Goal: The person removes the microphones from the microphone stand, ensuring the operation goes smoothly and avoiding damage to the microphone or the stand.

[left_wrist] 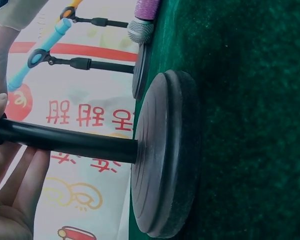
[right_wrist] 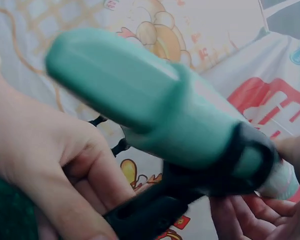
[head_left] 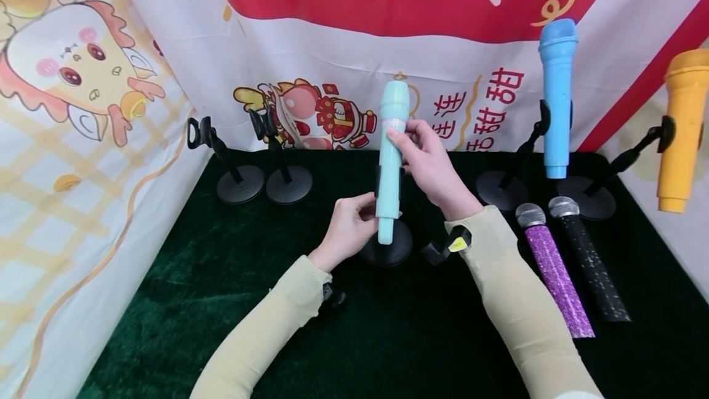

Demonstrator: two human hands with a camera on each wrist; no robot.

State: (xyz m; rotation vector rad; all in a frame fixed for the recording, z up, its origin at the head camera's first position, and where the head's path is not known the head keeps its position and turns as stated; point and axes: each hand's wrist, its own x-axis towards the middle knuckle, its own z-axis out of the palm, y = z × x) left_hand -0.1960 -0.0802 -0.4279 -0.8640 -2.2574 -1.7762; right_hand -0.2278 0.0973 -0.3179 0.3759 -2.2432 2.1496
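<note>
A mint-green microphone (head_left: 389, 165) sits tilted in the black clip of a desk stand whose round base (head_left: 388, 251) rests on the green cloth. My right hand (head_left: 434, 168) grips the microphone's upper body between thumb and fingers. Lower down, my left hand (head_left: 350, 226) holds the stand's black pole (left_wrist: 75, 140), thumb on one side and fingers on the other. In the right wrist view the clip (right_wrist: 250, 160) wraps the green microphone body (right_wrist: 140, 95), with the left hand (right_wrist: 65, 160) beside it on the stand.
Two bare microphone stands (head_left: 238, 180) (head_left: 288, 182) stand at the back left. On the right, stands hold a blue microphone (head_left: 557, 97) and an orange microphone (head_left: 681, 134). A purple glitter microphone (head_left: 556, 276) and a black speckled microphone (head_left: 592, 263) lie by my right forearm.
</note>
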